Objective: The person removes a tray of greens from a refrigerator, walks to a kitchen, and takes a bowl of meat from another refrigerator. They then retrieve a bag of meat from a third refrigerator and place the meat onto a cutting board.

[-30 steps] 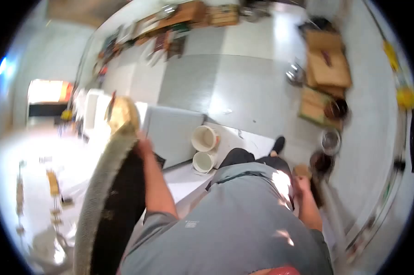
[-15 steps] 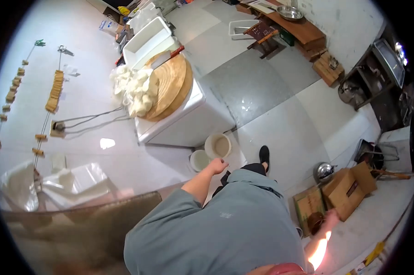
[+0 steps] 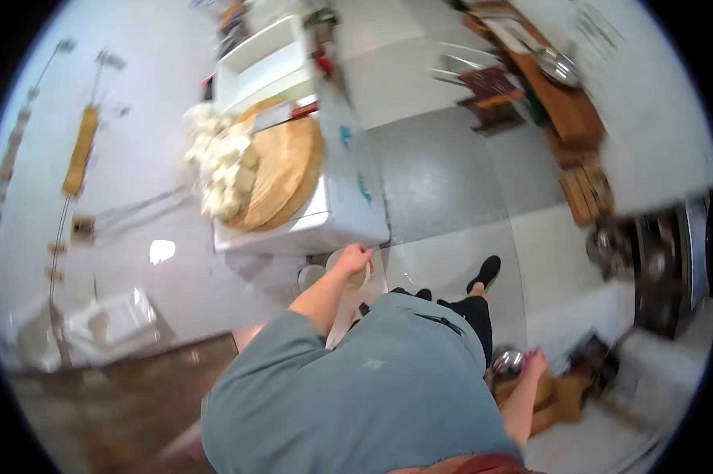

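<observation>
My left hand (image 3: 355, 260) is in front of my body with its fingers curled in, above a pale bucket (image 3: 342, 272) on the floor. I see nothing in it. My right hand (image 3: 536, 363) hangs low on the right, next to a shiny round metal vessel (image 3: 507, 361) and above a cardboard box (image 3: 566, 399). Blur hides how its fingers lie. Ahead, a thick round wooden chopping board (image 3: 289, 170) rests on a white cabinet (image 3: 281, 237). On the board lie a cleaver (image 3: 274, 116) with a red handle and a heap of white, soft-looking pieces (image 3: 222, 162).
A white plastic tub (image 3: 261, 67) stands behind the board. Clothespins (image 3: 80, 150) hang on lines along the left wall. A brown stool (image 3: 491, 87) and a wooden bench (image 3: 562, 114) with a metal bowl (image 3: 558, 68) are at the far right. Dark shelving (image 3: 660, 276) stands right.
The view has turned and blurred. My left hand has shifted up and left in view, nearer the cabinet. My right hand has moved forward, from beside the cardboard box to near the metal vessel.
</observation>
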A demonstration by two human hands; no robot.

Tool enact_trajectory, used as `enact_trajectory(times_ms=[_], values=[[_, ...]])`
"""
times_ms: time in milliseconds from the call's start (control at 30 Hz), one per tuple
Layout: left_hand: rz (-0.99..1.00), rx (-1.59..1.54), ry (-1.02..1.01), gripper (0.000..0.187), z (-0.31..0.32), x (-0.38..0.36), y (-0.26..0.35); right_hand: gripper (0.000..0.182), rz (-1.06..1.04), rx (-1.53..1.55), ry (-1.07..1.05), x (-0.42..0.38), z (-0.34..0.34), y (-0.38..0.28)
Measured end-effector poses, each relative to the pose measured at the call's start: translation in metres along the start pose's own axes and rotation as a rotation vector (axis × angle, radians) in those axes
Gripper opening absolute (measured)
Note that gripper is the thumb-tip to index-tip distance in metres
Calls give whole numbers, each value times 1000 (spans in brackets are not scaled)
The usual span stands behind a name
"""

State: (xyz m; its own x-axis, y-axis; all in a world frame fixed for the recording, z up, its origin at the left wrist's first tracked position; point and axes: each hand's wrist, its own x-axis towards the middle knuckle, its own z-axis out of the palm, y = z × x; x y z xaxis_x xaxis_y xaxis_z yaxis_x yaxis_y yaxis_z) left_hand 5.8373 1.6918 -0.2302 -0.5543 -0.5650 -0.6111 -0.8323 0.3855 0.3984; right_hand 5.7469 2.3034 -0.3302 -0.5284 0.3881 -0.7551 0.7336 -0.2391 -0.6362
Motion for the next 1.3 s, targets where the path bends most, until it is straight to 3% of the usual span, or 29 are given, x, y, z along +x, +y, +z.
enact_trajectory(times_ms=[100,167,233,333,400,467,533,567,600,633,667,767,800,900,967,1033,1100,1167,1200,1267,1300], values=[[-72,-8,-4,42,15,9,12,26,33,-50,-131,48,46,-31],[-124,42,-17,43,21,9,31,25,43,-527,-289,52,76,-54],[-107,-46,61,43,20,7,64,21,-90,-1022,-503,52,116,-90],[-121,-223,188,44,7,10,115,17,-238,-1425,-731,56,180,-158],[-163,-323,240,43,2,15,135,16,-146,-1373,-704,77,227,-208],[-199,-356,240,43,0,23,146,11,38,-995,-574,151,277,-242],[-201,-348,261,43,4,40,143,17,-101,-862,-532,208,348,-285],[-222,-344,267,42,3,49,144,12,-180,-963,-557,213,390,-315],[-236,-441,316,40,-2,57,151,19,-421,-1185,-635,193,435,-347],[-250,-540,362,37,-12,65,161,21,-378,-972,-583,189,476,-361],[-270,-635,388,36,-29,80,171,16,-570,-1077,-684,158,520,-383],[-283,-862,444,32,-82,141,192,12,-398,-703,-654,123,626,-390],[-265,-892,459,31,-103,170,197,11,-424,-711,-692,114,650,-385],[-151,-988,613,32,-182,241,219,12,-475,-838,-887,68,698,-360],[-152,-1241,759,35,-229,308,208,15,-564,-1149,-962,58,717,-342],[-207,-1407,761,40,-293,342,197,17,-593,-1315,-1019,50,724,-332],[-395,-1354,1197,42,-327,389,184,17,-548,-1483,-1017,87,731,-326],[-387,-1648,1062,45,-365,392,172,18,-736,-1522,-912,72,735,-338],[-368,-1789,969,47,-382,398,170,19,-553,-1536,-874,74,743,-347],[-309,-1814,1149,47,-371,445,131,19,-488,-1661,-903,92,761,-367],[-305,-1770,1278,47,-375,454,129,20,-610,-1774,-987,104,780,-376]])
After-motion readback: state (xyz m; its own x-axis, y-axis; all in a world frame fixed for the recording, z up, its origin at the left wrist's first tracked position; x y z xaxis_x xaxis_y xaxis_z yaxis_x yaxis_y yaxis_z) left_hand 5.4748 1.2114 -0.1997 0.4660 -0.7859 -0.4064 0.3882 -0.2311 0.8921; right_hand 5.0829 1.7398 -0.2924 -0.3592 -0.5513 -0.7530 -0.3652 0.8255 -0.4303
